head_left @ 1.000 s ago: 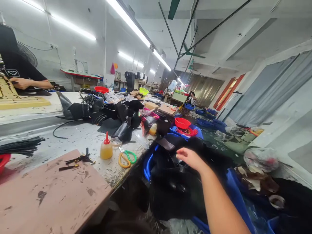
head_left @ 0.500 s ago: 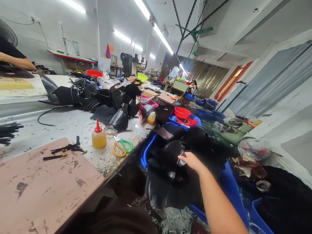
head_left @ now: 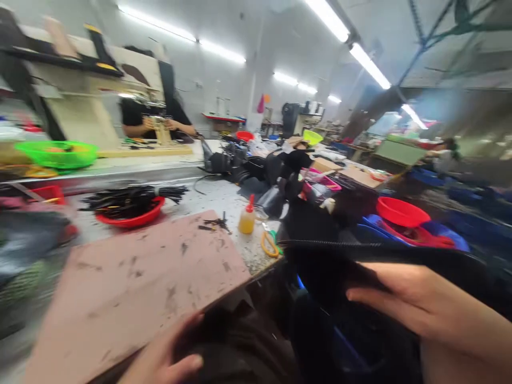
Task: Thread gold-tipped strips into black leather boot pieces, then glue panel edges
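Note:
My right hand [head_left: 420, 298] grips a large black leather piece [head_left: 320, 224], with the thumb on one side and the fingers on the other. A toothed or stitched line, perhaps a zip, runs along its edge. The piece hangs above the blue bin at the table's front edge. Low in the view, my left hand [head_left: 168, 352] is blurred, its thumb and fingers apart and nothing between them. It is near the edge of the pink board [head_left: 152, 266]. Beyond the board stand a glue bottle with a red tip [head_left: 247, 217] and orange-and-green scissors [head_left: 269, 244].
A red basket of black strips [head_left: 132, 220] and a green basket [head_left: 58, 154] are on the left. More black leather pieces [head_left: 264, 176] lie heaped farther back. A red bowl [head_left: 402, 212] rests at the right. Across the table, a person [head_left: 154, 120] works at a machine.
The view has swung left. My right hand has lifted a black leather piece out of the blue bin toward the table. My left hand has come into view at the bottom.

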`<control>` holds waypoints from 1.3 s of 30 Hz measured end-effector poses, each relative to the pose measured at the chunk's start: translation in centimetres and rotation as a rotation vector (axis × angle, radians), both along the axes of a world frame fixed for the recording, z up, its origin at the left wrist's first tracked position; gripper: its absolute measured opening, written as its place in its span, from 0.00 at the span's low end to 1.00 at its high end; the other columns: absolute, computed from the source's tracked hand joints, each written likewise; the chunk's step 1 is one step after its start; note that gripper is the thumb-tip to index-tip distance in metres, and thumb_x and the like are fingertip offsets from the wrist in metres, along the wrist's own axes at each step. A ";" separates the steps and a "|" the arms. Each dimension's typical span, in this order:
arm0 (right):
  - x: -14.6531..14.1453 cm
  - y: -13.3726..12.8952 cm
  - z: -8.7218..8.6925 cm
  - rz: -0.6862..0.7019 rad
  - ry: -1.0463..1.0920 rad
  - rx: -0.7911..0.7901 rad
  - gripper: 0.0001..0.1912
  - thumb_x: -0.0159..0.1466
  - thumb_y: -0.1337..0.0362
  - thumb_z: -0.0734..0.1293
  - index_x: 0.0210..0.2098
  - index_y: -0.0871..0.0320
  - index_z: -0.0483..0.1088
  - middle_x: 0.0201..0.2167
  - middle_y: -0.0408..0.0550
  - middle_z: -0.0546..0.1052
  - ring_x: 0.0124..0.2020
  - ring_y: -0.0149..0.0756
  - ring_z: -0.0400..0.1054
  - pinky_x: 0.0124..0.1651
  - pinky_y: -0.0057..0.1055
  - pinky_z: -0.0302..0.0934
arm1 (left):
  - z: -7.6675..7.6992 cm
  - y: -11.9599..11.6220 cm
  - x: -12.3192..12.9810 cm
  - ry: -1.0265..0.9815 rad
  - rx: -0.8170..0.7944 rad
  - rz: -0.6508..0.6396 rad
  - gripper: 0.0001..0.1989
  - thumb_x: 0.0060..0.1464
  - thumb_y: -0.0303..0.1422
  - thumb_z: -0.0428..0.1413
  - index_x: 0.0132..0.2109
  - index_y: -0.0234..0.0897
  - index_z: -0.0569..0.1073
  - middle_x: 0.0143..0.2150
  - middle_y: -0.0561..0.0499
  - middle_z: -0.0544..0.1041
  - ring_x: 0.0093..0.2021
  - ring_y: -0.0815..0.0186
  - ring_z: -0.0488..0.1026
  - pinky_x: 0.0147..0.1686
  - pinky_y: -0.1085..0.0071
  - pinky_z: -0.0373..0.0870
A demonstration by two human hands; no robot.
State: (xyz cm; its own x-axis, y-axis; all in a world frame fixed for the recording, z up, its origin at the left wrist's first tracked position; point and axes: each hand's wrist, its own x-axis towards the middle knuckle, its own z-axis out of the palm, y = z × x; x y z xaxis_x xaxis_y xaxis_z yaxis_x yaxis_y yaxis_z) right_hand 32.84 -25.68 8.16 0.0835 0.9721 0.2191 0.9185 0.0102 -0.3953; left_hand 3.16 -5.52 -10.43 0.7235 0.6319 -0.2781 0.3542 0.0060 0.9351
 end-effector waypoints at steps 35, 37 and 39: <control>-5.3 31.8 -19.7 -0.409 0.065 -0.259 0.21 0.65 0.61 0.49 0.45 0.61 0.67 0.40 0.64 0.72 0.42 0.50 0.70 0.40 0.40 0.60 | 9.9 12.0 -1.0 0.467 1.575 0.014 0.13 0.52 0.25 0.51 0.44 0.40 0.73 0.30 0.51 0.74 0.30 0.63 0.71 0.30 0.67 0.64; -4.3 32.1 -19.1 -0.446 0.068 -0.239 0.21 0.65 0.61 0.47 0.41 0.62 0.68 0.39 0.65 0.73 0.39 0.51 0.70 0.37 0.40 0.60 | 7.9 12.5 -1.1 0.436 1.553 0.113 0.11 0.51 0.27 0.52 0.43 0.40 0.73 0.32 0.50 0.74 0.30 0.63 0.71 0.30 0.66 0.64; -3.7 32.5 -17.8 -0.462 0.070 -0.188 0.20 0.64 0.61 0.48 0.41 0.62 0.68 0.39 0.63 0.73 0.40 0.50 0.69 0.38 0.39 0.60 | 5.7 13.0 -1.3 0.371 1.491 0.244 0.11 0.50 0.29 0.54 0.42 0.39 0.73 0.33 0.49 0.74 0.31 0.62 0.71 0.30 0.66 0.65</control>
State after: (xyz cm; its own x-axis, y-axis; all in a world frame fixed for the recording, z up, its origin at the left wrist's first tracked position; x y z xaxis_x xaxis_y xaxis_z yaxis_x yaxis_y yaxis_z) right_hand 29.13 6.86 -9.61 0.5226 0.8523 0.0223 0.7815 -0.4683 -0.4123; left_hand 1.87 7.44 -4.70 0.6009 0.5774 0.5527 0.6877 -0.7259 0.0106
